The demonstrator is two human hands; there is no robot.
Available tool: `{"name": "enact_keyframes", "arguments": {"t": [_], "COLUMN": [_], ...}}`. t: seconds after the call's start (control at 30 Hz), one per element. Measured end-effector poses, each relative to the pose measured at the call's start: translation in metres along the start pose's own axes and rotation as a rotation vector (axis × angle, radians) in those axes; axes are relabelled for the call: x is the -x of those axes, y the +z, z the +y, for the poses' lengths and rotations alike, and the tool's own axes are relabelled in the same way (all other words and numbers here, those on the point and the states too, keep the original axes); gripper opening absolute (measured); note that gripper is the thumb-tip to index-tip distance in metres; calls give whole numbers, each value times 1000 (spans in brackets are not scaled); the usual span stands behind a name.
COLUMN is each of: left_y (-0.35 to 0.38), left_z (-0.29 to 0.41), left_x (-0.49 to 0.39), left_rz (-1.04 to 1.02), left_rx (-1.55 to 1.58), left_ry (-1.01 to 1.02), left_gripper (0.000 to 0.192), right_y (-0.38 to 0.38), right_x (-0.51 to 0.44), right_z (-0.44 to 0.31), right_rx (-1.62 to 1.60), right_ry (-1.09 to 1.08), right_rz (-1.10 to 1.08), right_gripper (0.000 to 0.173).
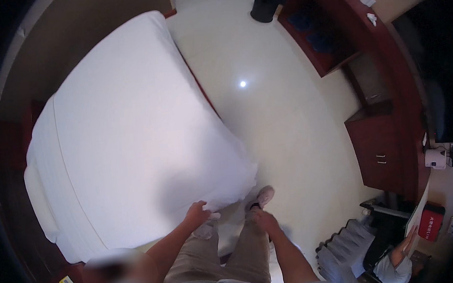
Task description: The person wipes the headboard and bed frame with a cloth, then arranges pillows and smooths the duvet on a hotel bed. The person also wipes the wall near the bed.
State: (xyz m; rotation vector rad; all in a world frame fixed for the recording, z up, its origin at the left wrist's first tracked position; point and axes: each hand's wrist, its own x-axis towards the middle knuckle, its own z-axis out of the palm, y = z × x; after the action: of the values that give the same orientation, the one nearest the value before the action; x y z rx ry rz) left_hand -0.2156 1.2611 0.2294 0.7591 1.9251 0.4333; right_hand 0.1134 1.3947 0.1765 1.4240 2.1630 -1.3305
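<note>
A bed with a white sheet [130, 120] fills the left and middle of the head view. At the near right corner of the bed, my left hand [199, 215] is closed on the bunched edge of the sheet. My right hand [265, 221] is lower right of that corner, above my right lower leg and near the shoe [266, 194]; whether it holds anything cannot be told. The sheet's side hangs loosely past the bed's right edge, and a long seam or fold runs across it near the pillow [39, 202] at the far left.
Pale floor [288, 129] lies right of the bed. A dark red cabinet [377, 150] and desk stand along the right, with a black bin [263, 8] at the top. Another person's arm [401, 249] and a black chair show at lower right. Cards lie on the nightstand [49, 278].
</note>
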Motion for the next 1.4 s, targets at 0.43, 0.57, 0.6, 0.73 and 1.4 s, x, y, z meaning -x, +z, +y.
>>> {"name": "enact_keyframes", "arguments": {"t": [0.43,0.57,0.6,0.73,1.4], "left_y": [-41,-3,1,4,-300], "left_z": [187,319,349,430,521], "left_x": [27,4,-4,-8,-184], "left_rz": [36,255,226,304,586], "left_rx": [-430,208,254,122,638], "left_ry": [8,-183,-205,26,80], "left_gripper": [35,30,29,27,35], "right_y": [-304,-427,-449,-522,-604], "right_x": [61,41,35,-16,-282], "right_z": [167,189,177,106,-242], "right_rx": [171,659,391,261,324], "right_ry": [265,-77,123,56,-364], "right_rz": [-255,-211,-33,142,-24], "right_gripper": [35,37,38,45,36]}}
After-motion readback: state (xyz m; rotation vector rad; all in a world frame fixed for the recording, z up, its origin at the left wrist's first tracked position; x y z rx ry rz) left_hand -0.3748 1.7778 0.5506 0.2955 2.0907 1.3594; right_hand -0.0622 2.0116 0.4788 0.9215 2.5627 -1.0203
